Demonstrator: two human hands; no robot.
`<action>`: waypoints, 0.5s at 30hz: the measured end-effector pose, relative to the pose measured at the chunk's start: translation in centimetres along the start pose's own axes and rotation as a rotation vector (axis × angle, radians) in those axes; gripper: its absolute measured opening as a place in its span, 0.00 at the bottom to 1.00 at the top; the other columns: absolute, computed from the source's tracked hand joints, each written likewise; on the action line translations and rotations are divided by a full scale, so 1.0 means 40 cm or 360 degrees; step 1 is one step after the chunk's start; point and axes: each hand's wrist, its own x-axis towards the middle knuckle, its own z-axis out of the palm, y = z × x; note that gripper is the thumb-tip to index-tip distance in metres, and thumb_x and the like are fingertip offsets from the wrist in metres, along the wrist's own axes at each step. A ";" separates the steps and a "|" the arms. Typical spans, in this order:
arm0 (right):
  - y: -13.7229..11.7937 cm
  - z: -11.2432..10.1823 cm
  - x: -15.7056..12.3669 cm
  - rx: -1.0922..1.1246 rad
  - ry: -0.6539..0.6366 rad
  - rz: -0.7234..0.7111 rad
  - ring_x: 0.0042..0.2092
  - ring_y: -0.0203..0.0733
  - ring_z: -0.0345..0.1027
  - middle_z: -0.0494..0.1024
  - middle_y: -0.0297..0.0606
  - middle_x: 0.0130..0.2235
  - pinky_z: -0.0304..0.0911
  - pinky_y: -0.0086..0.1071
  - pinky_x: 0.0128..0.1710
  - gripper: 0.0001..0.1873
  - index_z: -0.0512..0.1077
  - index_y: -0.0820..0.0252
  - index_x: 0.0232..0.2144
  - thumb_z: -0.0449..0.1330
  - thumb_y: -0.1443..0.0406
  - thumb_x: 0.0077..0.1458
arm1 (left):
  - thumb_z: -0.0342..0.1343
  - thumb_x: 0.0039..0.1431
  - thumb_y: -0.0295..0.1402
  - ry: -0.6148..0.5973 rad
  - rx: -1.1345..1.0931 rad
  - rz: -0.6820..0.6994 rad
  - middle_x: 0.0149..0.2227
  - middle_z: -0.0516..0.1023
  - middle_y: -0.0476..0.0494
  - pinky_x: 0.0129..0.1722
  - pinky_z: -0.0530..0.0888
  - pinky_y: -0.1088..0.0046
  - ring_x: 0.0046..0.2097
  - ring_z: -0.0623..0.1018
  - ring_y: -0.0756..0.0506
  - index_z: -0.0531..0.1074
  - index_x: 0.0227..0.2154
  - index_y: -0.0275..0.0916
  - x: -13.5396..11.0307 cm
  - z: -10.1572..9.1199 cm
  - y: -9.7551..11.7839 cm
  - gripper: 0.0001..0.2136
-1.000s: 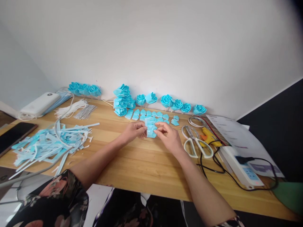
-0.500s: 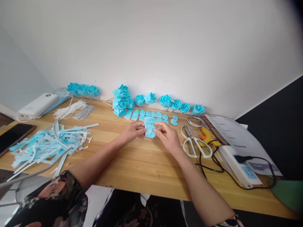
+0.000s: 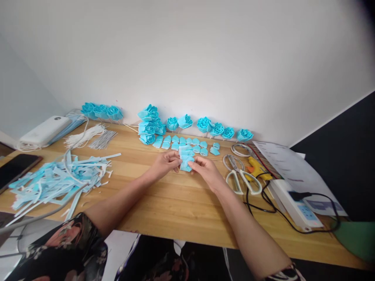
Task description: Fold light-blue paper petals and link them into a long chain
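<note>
A pleated light-blue fabric piece (image 3: pixel 186 153), which looks cut from a face mask, is held up above the middle of the table. My left hand (image 3: pixel 167 162) pinches its left edge. On the other side, my right hand (image 3: pixel 205 168) grips the lower right part, thumb lying across the front. Just behind it, rows of cut blue petals (image 3: pixel 197 149) lie on the wood, partly hidden by the piece. Finished blue fabric roses (image 3: pixel 149 127) stand along the wall beyond.
On the left lie a heap of blue and white strips (image 3: pixel 58 183), a phone (image 3: pixel 19 169), a white power bank (image 3: pixel 45 130) and grey wires (image 3: pixel 103 139). Scissors (image 3: pixel 243 179), a yellow glue gun (image 3: pixel 258 168), a power strip (image 3: pixel 299 207) and its black cable are to the right.
The right thumb has shifted slightly down and left over the piece, and the right fingers have lowered behind it. The left hand keeps its pinch. The view has moved very slightly.
</note>
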 end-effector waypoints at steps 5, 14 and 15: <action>0.016 -0.008 0.004 -0.0143 0.0025 -0.0041 0.27 0.35 0.61 0.68 0.29 0.22 0.56 0.29 0.29 0.14 0.70 0.59 0.23 0.61 0.55 0.49 | 0.61 0.49 0.44 -0.0058 0.0073 -0.0069 0.22 0.75 0.48 0.27 0.73 0.75 0.25 0.74 0.51 0.71 0.29 0.34 -0.001 -0.002 -0.004 0.16; 0.025 -0.002 0.005 -0.0266 0.0141 -0.0081 0.24 0.33 0.54 0.63 0.28 0.19 0.49 0.29 0.25 0.17 0.65 0.59 0.17 0.61 0.56 0.49 | 0.59 0.51 0.41 -0.0056 0.0194 -0.0069 0.20 0.73 0.48 0.24 0.68 0.79 0.21 0.71 0.54 0.68 0.20 0.34 -0.004 -0.001 0.007 0.14; 0.024 -0.002 0.005 -0.0242 0.0135 -0.0065 0.24 0.34 0.55 0.64 0.28 0.19 0.51 0.29 0.26 0.17 0.66 0.59 0.17 0.61 0.55 0.49 | 0.59 0.51 0.41 -0.0052 0.0190 -0.0071 0.19 0.73 0.48 0.23 0.68 0.79 0.21 0.71 0.54 0.68 0.20 0.34 -0.004 -0.001 0.008 0.14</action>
